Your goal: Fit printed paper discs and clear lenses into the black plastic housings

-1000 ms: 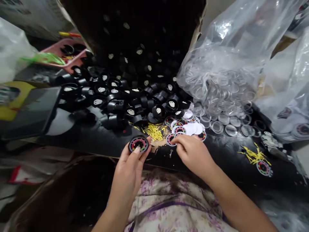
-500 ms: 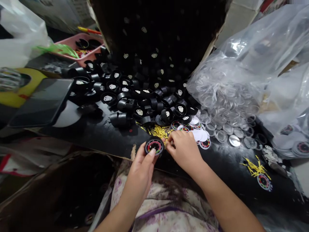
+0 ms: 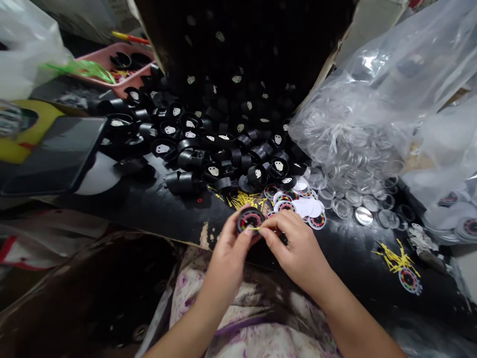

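Observation:
My left hand [image 3: 231,243] is closed round a black round gauge housing [image 3: 250,218] with a red, green and black printed dial in it. Between the thumb and fingertips of my right hand [image 3: 292,236] is a thin yellow pointer [image 3: 254,228], its free end over the lower part of the dial. Just beyond my hands lies a pile of yellow pointers [image 3: 244,200]. Printed dial discs [image 3: 316,221], some white side up, are spread beside it.
Many black housings [image 3: 190,159] are heaped before a dark open box [image 3: 246,44]. Clear plastic rings [image 3: 343,209] spill beside a plastic bag [image 3: 357,104] on the right. A phone [image 3: 59,154], a pink basket [image 3: 112,54] and more yellow pointers [image 3: 398,258] are around.
My right hand has come away from the pointer pile with a yellow pointer and brought it over the dial. My left hand has shifted slightly right and up with the housing.

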The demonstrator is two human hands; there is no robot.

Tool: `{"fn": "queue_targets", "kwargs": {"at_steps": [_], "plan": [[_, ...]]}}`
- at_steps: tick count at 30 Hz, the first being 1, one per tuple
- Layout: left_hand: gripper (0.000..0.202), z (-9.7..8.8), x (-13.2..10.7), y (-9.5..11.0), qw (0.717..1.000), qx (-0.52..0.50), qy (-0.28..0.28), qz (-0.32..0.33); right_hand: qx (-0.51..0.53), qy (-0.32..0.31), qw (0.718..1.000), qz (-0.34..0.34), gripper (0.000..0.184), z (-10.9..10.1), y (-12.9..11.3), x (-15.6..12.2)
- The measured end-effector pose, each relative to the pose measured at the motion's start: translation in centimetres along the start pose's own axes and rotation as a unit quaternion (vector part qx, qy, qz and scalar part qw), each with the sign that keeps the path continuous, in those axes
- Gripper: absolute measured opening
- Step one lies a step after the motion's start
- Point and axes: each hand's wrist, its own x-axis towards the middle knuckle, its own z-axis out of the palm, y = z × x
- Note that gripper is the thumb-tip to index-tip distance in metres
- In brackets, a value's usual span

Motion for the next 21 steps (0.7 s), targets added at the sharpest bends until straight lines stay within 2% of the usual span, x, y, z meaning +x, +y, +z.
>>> {"fn": "queue_targets", "kwargs": {"at_steps": [5, 12, 16, 21], "plan": [[0.027, 0.1, -0.1, -1.4, 0.996, 0.061, -0.065, 0.002, -0.044, -0.022, 0.999, 0.021, 0.010, -0.4, -0.1, -0.5], [0.023, 0.2, -0.9, -0.9, 0.992, 0.081, -0.094, 0.013, -0.014, -0.012, 0.999, 0.034, 0.013, -0.8, -0.3, -0.9], [0.020, 0.5, -1.2, -0.4, 0.990, 0.098, -0.094, 0.029, -0.006, -0.009, 1.000, 0.028, 0.015, -1.1, -0.6, -1.1], [0.015, 0.7, -1.4, 0.2, 0.971, 0.206, -0.068, 0.103, -0.017, -0.009, 0.999, 0.037, 0.019, -1.1, -0.7, -1.7]]}}
